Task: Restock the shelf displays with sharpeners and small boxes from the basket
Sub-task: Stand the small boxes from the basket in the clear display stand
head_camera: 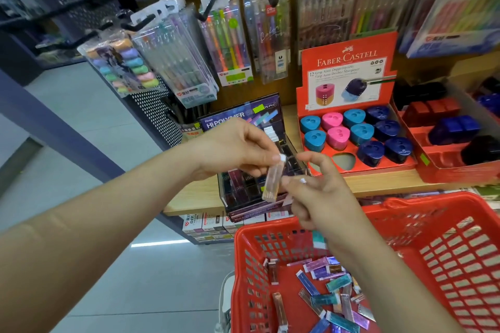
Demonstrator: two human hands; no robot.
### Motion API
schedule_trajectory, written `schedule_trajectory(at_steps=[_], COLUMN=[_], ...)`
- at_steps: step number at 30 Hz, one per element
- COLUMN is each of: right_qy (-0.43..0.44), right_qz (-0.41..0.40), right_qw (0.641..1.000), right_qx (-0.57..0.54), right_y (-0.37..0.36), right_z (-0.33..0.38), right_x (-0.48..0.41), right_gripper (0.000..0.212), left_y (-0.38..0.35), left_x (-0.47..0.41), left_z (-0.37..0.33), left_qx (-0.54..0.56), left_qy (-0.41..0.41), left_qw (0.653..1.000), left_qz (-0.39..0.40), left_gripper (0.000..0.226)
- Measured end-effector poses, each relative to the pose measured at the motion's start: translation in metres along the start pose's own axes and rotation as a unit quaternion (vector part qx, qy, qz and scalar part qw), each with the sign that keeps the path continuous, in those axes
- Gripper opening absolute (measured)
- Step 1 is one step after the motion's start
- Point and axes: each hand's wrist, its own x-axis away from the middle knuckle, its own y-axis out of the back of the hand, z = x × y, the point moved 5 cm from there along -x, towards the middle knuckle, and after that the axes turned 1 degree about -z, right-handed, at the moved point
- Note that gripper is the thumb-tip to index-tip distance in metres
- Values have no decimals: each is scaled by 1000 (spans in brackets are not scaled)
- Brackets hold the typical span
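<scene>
My left hand (238, 147) pinches a small slim pinkish box (273, 180) by its white-capped top, holding it upright over the dark compartmented display (292, 162) labelled Hi-Polymer. My right hand (316, 189) is right beside it, fingers curled, with another small box (288, 201) partly showing beneath them. Below, the red basket (438, 227) holds several shiny small boxes (324, 295) in purple, teal and blue. On the wooden shelf (378, 181) a red Faber-Castell tray (349, 67) holds blue, pink and navy sharpeners (362, 132), with one slot (343, 161) bare.
Further right stands another red tray (460, 170) with red, blue and black sharpeners. Pen packs (232, 43) hang on hooks above the shelf. Boxed goods (208, 224) sit on the shelf below. A perforated metal rack (151, 108) and grey floor lie to the left.
</scene>
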Motion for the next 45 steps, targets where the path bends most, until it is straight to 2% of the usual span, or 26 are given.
schedule_trajectory(at_steps=[2,4,7,9,15,22,28,31,37,41,43,45], right_qy=[-87,-124,-129,-135,-163,-150,-132,-123,-102,-98,-90,-81], right_qz=[-35,-42,-58,-72,-64,-58,-43,-35,-40,-49,-56,-60], right_qw=[978,939,903,892,914,946,959,964,979,982,984,985], right_qx=[-185,-319,-407,-424,-366,-283,-248,-235,-175,-154,-146,-137], right_y=[9,18,31,33,29,28,27,27,24,24,24,25], right_z=[-9,-15,-18,-21,-23,-23,-21,-21,-17,-18,-17,-16], right_x=[-2,-4,-8,-10,-5,-4,-5,-5,-4,-3,-2,-1], right_gripper=[38,48,59,54,21,13,17,19,27,27,27,27], left_y=[21,44,64,67,60,45,36,32,27,28,29,28], left_x=[-2,-4,-6,-8,-14,-18,-21,-24,-27,-30,-30,-26], left_z=[-1,5,21,31,38,40,43,46,36,35,31,23], left_qx=[-12,-49,-88,-101,-136,-275,-341,-359,-448,-481,-465,-308], left_qy=[-10,-12,-1,8,0,-44,-73,-58,-38,8,17,8], left_qw=[997,987,971,968,967,939,913,907,872,859,868,938], left_qz=[-78,-155,-220,-231,-215,-203,-211,-210,-195,-177,-170,-161], left_gripper=[9,10,11,9,8,12,10,12,10,14,13,5])
